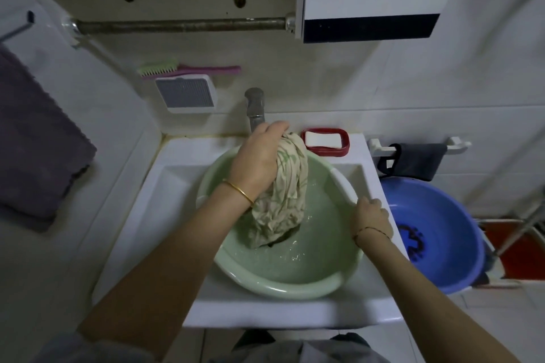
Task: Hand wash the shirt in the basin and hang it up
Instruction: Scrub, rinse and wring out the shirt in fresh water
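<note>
A pale green basin [283, 287] with water in it sits in the white sink [177, 186]. My left hand [256, 156] grips the top of a wet beige shirt [283, 200] with a green pattern and holds it bunched above the water, with its lower end dipping in. My right hand [370, 215] holds the basin's right rim.
A tap [255, 107] stands behind the basin. A red soap dish [326, 141] with white soap sits at the sink's back right. A blue basin [430, 233] lies to the right, a rusty rail [180, 25] runs above, and a purple towel [35, 138] hangs at left.
</note>
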A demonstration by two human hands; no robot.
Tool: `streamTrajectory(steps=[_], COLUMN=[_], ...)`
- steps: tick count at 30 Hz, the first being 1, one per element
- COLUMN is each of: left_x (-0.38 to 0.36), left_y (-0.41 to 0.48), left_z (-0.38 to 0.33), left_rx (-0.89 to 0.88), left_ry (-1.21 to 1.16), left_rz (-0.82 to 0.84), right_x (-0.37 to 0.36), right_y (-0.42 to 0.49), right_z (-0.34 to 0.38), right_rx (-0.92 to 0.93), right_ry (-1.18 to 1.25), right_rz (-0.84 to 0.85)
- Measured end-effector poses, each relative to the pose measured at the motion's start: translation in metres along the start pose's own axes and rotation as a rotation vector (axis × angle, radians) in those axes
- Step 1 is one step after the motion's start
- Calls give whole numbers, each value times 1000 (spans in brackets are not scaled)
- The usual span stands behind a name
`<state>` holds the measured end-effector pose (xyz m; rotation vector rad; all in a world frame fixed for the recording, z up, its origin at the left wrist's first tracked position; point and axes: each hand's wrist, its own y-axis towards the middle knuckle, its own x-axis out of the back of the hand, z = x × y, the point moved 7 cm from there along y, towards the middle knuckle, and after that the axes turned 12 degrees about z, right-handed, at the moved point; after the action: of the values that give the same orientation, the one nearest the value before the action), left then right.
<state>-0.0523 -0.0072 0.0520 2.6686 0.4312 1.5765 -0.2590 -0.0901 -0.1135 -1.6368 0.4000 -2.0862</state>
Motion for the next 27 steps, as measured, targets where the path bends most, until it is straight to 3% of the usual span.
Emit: streamTrajectory(steps=[3,7,16,27], left_x=[4,9,15,21], left_y=[0,0,-4,-8], left_z=[-14,-24,-31,-28], left_rx=[-71,-85,-103,-104], left_ry=[81,189,438,458], left_rz=[1,-30,-110,-190], right_x=[-22,-32,-4,59], right_y=[2,-2,-27,-51], right_z=[-12,-21,-11,16], right_rx=[-67,-91,76,284], right_ry=[237,487,901,830], right_rz=[157,169,-100,-250])
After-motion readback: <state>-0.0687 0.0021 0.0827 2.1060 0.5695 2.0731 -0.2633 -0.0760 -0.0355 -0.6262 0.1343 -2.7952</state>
